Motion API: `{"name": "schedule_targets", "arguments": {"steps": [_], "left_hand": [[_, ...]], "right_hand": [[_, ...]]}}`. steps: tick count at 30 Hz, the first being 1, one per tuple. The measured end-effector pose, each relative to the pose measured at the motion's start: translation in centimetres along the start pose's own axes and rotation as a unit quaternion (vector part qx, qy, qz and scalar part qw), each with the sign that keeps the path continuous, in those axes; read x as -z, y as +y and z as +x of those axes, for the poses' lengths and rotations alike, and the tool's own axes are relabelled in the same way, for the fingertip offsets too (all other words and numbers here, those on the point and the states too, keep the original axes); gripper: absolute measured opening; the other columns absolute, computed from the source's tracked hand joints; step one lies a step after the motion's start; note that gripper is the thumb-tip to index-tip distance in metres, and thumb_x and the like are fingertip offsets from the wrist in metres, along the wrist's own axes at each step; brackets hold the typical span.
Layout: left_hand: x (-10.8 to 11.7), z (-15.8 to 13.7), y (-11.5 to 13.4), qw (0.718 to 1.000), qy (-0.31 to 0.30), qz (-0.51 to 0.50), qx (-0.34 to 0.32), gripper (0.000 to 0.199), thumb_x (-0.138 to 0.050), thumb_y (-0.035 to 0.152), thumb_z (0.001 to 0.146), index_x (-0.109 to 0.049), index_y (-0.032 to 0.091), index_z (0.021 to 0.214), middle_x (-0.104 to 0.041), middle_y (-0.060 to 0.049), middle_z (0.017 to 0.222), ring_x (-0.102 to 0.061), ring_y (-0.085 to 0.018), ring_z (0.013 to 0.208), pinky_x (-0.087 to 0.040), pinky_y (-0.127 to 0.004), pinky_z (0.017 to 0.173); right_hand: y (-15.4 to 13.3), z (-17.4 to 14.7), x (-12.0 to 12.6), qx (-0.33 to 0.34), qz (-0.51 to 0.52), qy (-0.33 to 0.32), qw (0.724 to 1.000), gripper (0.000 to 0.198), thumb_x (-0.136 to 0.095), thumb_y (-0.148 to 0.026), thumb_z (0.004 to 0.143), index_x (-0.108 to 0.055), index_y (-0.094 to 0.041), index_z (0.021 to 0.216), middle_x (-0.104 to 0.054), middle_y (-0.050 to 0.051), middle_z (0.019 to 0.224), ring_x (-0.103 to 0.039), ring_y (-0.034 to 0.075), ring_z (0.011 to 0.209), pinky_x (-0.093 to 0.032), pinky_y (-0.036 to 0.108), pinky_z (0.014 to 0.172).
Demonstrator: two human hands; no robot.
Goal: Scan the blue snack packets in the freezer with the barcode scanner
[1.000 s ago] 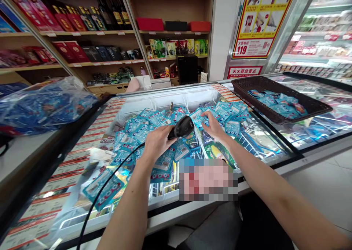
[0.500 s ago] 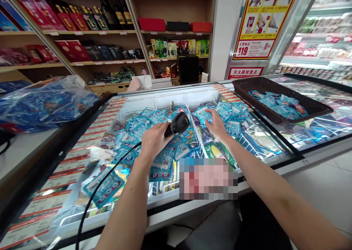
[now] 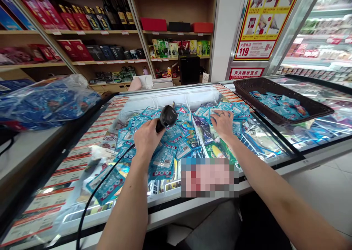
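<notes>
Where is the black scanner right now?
In the head view, the scanner is in the left hand, above the blue packets, left of the right hand.

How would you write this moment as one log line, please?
left hand: gripping black scanner | right hand: at blue packets, grip unclear | brown basket: holds similar packets

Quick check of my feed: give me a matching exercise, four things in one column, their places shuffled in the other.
1. barcode scanner
2. woven basket
3. clear plastic bag
4. right hand

A. far left of the picture
B. over blue packets, right of the wire divider
C. in the left hand
D. far right, holding blue packets

Pairs: 1-C, 2-D, 3-A, 4-B
</notes>
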State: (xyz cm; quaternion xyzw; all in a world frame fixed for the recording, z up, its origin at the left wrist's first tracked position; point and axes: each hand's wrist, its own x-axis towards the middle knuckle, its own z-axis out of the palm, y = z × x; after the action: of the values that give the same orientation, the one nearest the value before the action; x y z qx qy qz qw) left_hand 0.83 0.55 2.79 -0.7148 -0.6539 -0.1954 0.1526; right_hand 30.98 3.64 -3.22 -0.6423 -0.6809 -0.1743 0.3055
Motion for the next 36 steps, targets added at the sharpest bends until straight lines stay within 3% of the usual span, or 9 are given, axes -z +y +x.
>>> {"name": "schedule_targets", "arguments": {"steps": [7, 10, 15, 18, 24, 26, 29, 32, 36], "left_hand": [[0.2, 0.0, -0.4, 0.999, -0.003, -0.004, 0.038, 0.040, -0.046, 0.044, 0.080, -0.055, 0.023, 0.113, -0.064, -0.008, 0.106, -0.058, -0.026, 0.097, -0.039, -0.031, 0.066], [0.1, -0.1, -0.5, 0.999, 0.005, -0.010, 0.034, 0.040, -0.046, 0.044, 0.080, -0.056, 0.023, 0.112, -0.064, -0.009, 0.104, -0.059, -0.027, 0.095, -0.040, -0.031, 0.066], [0.0, -0.1, -0.8, 0.999, 0.018, -0.022, 0.022, 0.039, -0.047, 0.045, 0.080, -0.056, 0.024, 0.111, -0.065, -0.009, 0.102, -0.059, -0.027, 0.093, -0.041, -0.032, 0.065], [0.0, -0.2, -0.9, 0.999, 0.020, -0.022, 0.021, 0.037, -0.048, 0.043, 0.080, -0.057, 0.023, 0.110, -0.065, -0.009, 0.101, -0.059, -0.026, 0.093, -0.041, -0.031, 0.066], [-0.2, -0.2, -1.1, 1.000, 0.013, -0.020, 0.011, 0.036, -0.048, 0.042, 0.080, -0.056, 0.023, 0.110, -0.065, -0.009, 0.101, -0.059, -0.026, 0.095, -0.041, -0.032, 0.067], [-0.3, -0.2, -1.2, 1.000, 0.014, -0.019, 0.010, 0.037, -0.048, 0.043, 0.080, -0.056, 0.024, 0.110, -0.065, -0.008, 0.100, -0.059, -0.027, 0.095, -0.041, -0.032, 0.067], [-0.4, -0.2, -1.2, 1.000, 0.017, -0.018, 0.010, 0.036, -0.048, 0.043, 0.080, -0.056, 0.024, 0.110, -0.065, -0.008, 0.101, -0.059, -0.027, 0.094, -0.041, -0.032, 0.067], [-0.5, -0.2, -1.1, 1.000, 0.019, -0.015, 0.006, 0.036, -0.048, 0.043, 0.080, -0.055, 0.025, 0.110, -0.065, -0.007, 0.102, -0.059, -0.027, 0.095, -0.041, -0.032, 0.067], [-0.6, -0.3, -0.9, 1.000, 0.017, -0.012, -0.018, 0.035, -0.047, 0.044, 0.081, -0.055, 0.025, 0.109, -0.065, -0.007, 0.102, -0.059, -0.026, 0.094, -0.041, -0.032, 0.066]], "right_hand": [[0.2, -0.1, -0.2, -0.015, -0.017, 0.025, 0.999, 0.031, -0.039, -0.034, 0.089, -0.064, -0.023, 0.105, -0.057, 0.006, 0.122, -0.038, 0.026, 0.117, -0.009, 0.053, 0.104], [-1.2, 0.1, 0.2, 0.047, 0.023, 0.011, 0.999, 0.036, -0.036, -0.035, 0.091, -0.057, -0.022, 0.117, -0.054, 0.006, 0.127, -0.037, 0.025, 0.122, -0.008, 0.052, 0.107], [-4.5, 0.6, -0.6, 0.197, 0.088, -0.090, 0.972, 0.044, -0.035, -0.039, 0.091, -0.044, -0.024, 0.131, -0.049, 0.005, 0.134, -0.037, 0.023, 0.126, -0.011, 0.050, 0.109], [-5.5, 0.9, -1.8, 0.232, 0.095, -0.129, 0.959, 0.046, -0.036, -0.045, 0.090, -0.044, -0.027, 0.132, -0.044, 0.003, 0.139, -0.031, 0.025, 0.131, -0.011, 0.052, 0.109], [-5.8, 0.5, -1.6, 0.239, 0.094, -0.150, 0.955, 0.038, -0.035, -0.047, 0.091, -0.060, -0.028, 0.114, -0.062, 0.003, 0.116, -0.048, 0.024, 0.114, -0.013, 0.053, 0.107], [-5.9, 0.2, -0.8, 0.240, 0.105, -0.141, 0.955, 0.037, -0.034, -0.045, 0.092, -0.065, -0.026, 0.104, -0.066, 0.004, 0.104, -0.053, 0.022, 0.104, -0.020, 0.050, 0.104], [-5.8, 0.0, -0.2, 0.203, 0.130, -0.128, 0.962, 0.034, -0.035, -0.037, 0.093, -0.065, -0.025, 0.105, -0.066, 0.004, 0.095, -0.054, 0.021, 0.098, -0.031, 0.044, 0.096], [-5.5, 0.1, -0.7, 0.171, 0.146, -0.110, 0.968, 0.035, -0.035, -0.031, 0.093, -0.058, -0.023, 0.118, -0.063, 0.007, 0.109, -0.052, 0.021, 0.104, -0.035, 0.040, 0.093], [-5.3, 0.5, -1.5, 0.236, 0.158, -0.136, 0.949, 0.040, -0.038, -0.036, 0.091, -0.052, -0.020, 0.125, -0.051, 0.009, 0.130, -0.045, 0.022, 0.118, -0.032, 0.039, 0.098]]}}
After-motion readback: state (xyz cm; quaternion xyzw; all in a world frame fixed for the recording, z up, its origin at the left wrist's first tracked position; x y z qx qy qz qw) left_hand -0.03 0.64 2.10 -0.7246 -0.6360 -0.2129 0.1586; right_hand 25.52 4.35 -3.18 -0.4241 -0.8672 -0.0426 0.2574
